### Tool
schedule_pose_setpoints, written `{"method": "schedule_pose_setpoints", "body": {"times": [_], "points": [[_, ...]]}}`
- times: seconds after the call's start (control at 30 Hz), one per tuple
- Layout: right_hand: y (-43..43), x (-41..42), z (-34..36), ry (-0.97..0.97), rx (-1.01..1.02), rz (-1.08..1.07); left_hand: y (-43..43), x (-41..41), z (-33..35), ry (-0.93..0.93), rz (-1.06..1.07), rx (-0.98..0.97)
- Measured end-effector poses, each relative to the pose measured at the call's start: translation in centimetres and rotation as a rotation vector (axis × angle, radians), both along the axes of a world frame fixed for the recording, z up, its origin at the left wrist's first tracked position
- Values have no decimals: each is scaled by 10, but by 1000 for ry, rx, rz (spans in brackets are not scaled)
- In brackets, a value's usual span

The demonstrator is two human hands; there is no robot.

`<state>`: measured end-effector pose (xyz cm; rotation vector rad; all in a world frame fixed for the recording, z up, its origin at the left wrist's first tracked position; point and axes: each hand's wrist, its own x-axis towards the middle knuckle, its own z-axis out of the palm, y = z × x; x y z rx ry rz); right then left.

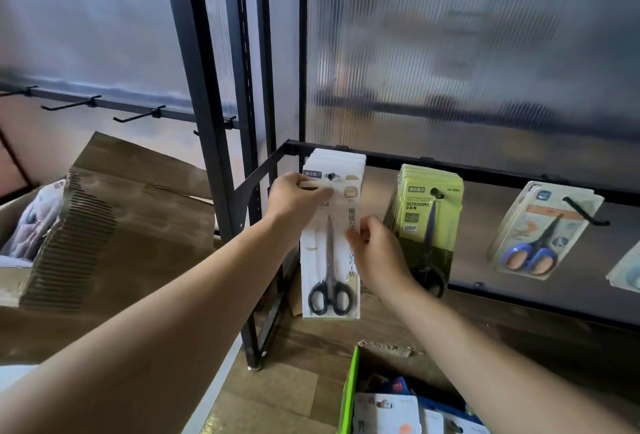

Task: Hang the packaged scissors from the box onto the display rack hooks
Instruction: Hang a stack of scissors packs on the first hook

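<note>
1. Head view: the white card pack of black-handled scissors [330, 260] hangs upright straight ahead, its long axis vertical with the handles low, at the left end of the black metal display rack [485, 170].
2. The left hand [294, 196] grips the pack's top-left corner, just beside the hang hole. The right hand [375, 253] pinches its right edge at mid-height. Both hands are closed on the card.
3. The black hook tip [331, 176] shows at the hang hole, so the left hand is the nearer one to steer it. I cannot tell how far the card is threaded on.
4. My guess is the next move pushes the pack away from the person along the hook, towards the stack of matching white packs [341, 158] behind.
5. The green scissors packs [427, 219] hang just beside the right hand, so room is tight there. The rack's upright post stands close on the left.
6. The green-edged cardboard box [348, 395] of further packs sits below, near the right forearm.
</note>
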<state>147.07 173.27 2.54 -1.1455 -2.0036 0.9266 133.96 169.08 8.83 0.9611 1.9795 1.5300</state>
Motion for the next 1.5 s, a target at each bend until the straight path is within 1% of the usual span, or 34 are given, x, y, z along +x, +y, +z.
{"method": "schedule_pose_setpoints", "body": {"times": [0.23,0.37,0.53,0.7,0.83,1.0,1.2,1.33,1.5], "points": [[1,-1,-11,78,60,-49,-2,6,-5,-156,-75,245],[3,0,-11,79,87,-66,1,7,-5,-166,-74,272],[2,-1,-13,60,145,-34,1,4,-11,-208,-59,305],[2,0,-14,80,161,-21,-2,1,-11,-136,-91,314],[1,3,-14,74,218,-19,-4,3,-10,-107,-126,326],[-3,4,-14,118,242,-21,-3,4,-8,-126,-81,362],[1,-1,-10,91,254,-48,0,3,-6,-58,-35,333],[0,-3,-6,84,282,-40,-1,2,-3,-85,5,367],[3,-5,-1,81,241,-61,2,1,2,-55,10,349]]}}
